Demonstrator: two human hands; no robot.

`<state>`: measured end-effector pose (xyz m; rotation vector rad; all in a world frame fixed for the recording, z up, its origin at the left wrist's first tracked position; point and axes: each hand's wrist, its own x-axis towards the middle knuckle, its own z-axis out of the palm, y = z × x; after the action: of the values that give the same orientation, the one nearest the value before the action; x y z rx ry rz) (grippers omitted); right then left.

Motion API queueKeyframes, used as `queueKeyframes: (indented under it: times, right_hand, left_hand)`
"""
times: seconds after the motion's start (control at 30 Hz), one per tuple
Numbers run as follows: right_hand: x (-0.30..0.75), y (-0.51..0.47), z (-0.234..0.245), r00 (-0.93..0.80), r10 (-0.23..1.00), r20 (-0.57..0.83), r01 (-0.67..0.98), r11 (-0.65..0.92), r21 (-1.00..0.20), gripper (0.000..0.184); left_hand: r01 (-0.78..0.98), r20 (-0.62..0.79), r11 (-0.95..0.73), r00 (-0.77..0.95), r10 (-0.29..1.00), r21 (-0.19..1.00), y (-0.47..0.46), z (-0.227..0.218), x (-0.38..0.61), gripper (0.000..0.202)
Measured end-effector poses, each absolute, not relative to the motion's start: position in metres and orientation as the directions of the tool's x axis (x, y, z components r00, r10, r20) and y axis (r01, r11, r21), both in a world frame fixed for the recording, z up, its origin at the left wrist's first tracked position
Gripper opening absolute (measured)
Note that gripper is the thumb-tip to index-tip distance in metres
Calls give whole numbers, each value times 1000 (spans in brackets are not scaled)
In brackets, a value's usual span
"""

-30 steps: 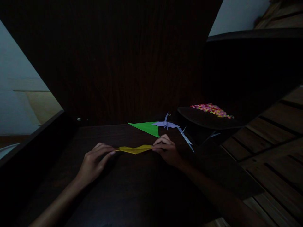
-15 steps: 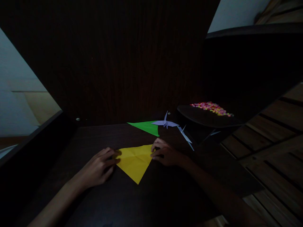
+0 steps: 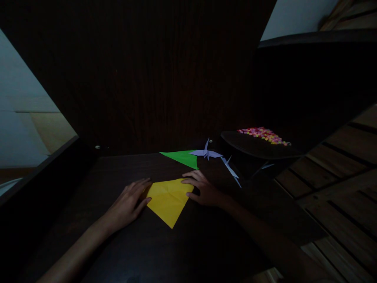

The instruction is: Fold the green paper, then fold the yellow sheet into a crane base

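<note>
A yellow origami sheet [image 3: 167,200], creased and folded to a triangle-like shape, lies on the dark surface with one point towards me. At its left corner is my left hand [image 3: 129,204], thumb at the lower edge and fingers along the upper side, gripping the paper. My right hand [image 3: 203,190] has the right corner between thumb and fingers; that part of the sheet looks slightly curled, and the corner itself is hidden. Just beyond lies a folded green paper [image 3: 184,158], with a purple paper crane [image 3: 207,153] touching its right end.
Right of the purple crane stands a pale blue folded-paper figure [image 3: 230,169]. A low curved shelf [image 3: 235,141] at the right bears a pile of small pink, red and yellow pieces [image 3: 265,135]. A dark upright panel [image 3: 165,78] closes off the back, and a raised edge [image 3: 44,169] the left.
My right fingers have spread and shifted left over the paper's right corner, which now curls. The left fingers have straightened along the upper edge. The sheet has hardly moved.
</note>
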<state>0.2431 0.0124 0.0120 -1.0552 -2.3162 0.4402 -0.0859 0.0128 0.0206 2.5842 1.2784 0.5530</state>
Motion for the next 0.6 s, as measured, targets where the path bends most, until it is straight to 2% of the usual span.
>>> queueKeyframes:
  times: [0.07, 0.17, 0.33, 0.5, 0.6]
  right_hand:
    - [244, 12, 12, -537, 789, 298, 588, 604, -538, 59]
    - [245, 12, 12, -512, 820, 255, 583, 550, -599, 65]
    - [244, 11, 14, -485, 840, 241, 568, 513, -644, 61]
    - [240, 10, 16, -513, 821, 251, 546, 538, -642, 56]
    - [240, 11, 16, -549, 787, 280, 531, 587, -610, 46]
  left_hand:
    - [729, 217, -577, 536, 816, 368, 12, 19, -87, 53]
    - [721, 218, -559, 518, 827, 409, 11, 19, -87, 53]
    - [702, 220, -557, 517, 827, 443, 10, 21, -85, 52]
    - [662, 216, -582, 554, 804, 472, 8, 23, -83, 47]
    - [630, 245, -639, 600, 761, 442, 8, 25, -83, 41]
